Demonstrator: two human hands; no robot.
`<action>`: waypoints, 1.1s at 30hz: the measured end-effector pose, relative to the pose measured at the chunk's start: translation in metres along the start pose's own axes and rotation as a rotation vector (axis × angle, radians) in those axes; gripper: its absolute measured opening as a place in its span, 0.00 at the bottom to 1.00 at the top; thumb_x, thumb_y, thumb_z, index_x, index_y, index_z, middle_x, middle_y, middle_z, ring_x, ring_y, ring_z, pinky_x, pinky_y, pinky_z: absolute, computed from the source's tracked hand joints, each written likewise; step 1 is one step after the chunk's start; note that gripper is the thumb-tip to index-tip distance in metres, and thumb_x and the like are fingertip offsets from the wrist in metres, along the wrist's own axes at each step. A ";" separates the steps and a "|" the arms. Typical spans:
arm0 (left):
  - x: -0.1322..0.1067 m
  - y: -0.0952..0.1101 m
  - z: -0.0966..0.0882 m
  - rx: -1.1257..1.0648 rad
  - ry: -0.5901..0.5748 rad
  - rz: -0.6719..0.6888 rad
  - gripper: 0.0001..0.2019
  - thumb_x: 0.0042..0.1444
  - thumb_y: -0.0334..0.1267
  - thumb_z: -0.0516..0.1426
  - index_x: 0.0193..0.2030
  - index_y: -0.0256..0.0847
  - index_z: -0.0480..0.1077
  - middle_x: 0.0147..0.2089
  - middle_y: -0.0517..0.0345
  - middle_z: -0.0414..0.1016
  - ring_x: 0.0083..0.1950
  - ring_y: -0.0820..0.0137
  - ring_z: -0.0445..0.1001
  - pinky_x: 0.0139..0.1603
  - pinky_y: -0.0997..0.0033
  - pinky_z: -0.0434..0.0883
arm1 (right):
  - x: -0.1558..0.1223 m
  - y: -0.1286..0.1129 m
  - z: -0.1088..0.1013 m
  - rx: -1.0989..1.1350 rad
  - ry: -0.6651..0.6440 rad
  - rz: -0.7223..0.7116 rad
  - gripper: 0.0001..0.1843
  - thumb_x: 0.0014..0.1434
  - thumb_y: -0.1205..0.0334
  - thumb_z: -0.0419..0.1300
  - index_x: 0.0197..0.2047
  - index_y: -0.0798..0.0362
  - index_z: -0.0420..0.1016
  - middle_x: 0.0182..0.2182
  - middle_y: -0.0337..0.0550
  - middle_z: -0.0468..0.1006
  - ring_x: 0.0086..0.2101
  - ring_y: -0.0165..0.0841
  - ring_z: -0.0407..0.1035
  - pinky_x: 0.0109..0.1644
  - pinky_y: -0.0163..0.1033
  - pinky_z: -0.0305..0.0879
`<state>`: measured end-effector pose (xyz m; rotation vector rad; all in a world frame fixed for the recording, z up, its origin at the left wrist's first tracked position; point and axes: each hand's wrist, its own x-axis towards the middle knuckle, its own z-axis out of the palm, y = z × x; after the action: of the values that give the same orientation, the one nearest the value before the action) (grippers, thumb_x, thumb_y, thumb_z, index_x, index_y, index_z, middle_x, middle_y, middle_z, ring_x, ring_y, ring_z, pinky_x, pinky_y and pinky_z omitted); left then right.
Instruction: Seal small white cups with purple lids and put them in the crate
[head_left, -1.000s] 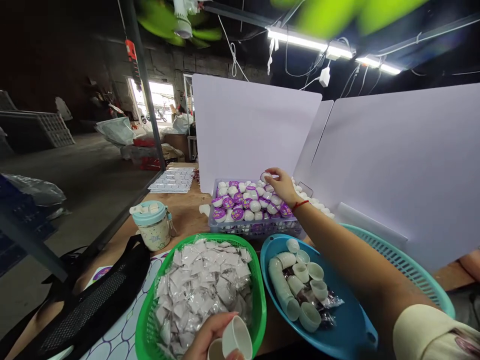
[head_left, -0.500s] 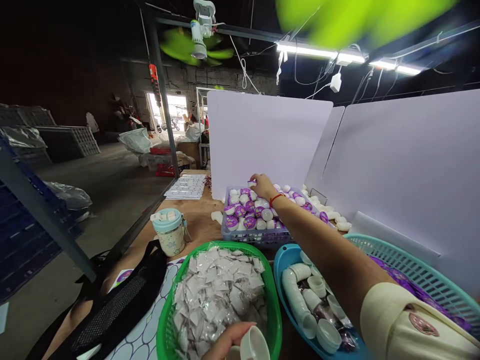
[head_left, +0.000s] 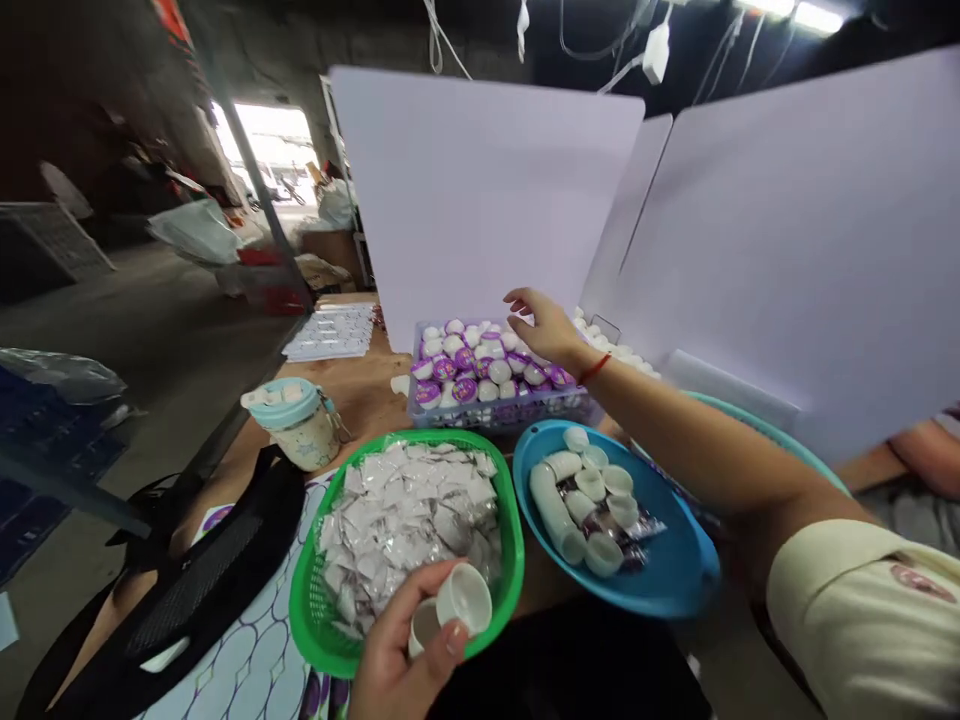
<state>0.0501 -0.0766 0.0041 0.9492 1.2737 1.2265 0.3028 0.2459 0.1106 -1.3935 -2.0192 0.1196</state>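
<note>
Loosely spread, the right hand point(head_left: 547, 327) hovers over capsules point(head_left: 499, 372); left hand point(head_left: 401, 645) grips two cups point(head_left: 466, 598)

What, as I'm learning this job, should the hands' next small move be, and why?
Probably bring the right hand to the packets in the green basket: it hangs open above the purple-and-white capsules in the crate, seemingly with nothing in it, while the left hand holds two white cups, open ends uncovered, over that basket.

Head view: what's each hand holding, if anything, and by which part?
The left hand holds two white cups by their outer walls, between thumb and fingers. The right hand holds nothing visible.
</note>
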 end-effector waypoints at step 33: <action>-0.038 -0.020 0.117 -0.156 -0.104 -0.125 0.29 0.55 0.60 0.70 0.55 0.43 0.74 0.35 0.59 0.82 0.32 0.71 0.80 0.31 0.76 0.76 | -0.262 0.032 -0.050 -0.590 -0.827 -0.152 0.11 0.65 0.70 0.59 0.42 0.53 0.84 0.47 0.55 0.85 0.58 0.53 0.66 0.61 0.60 0.51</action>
<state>0.1716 -0.1021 0.0033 0.7989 1.1215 1.1461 0.4098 0.0199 0.0122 -1.7060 -3.0159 0.0302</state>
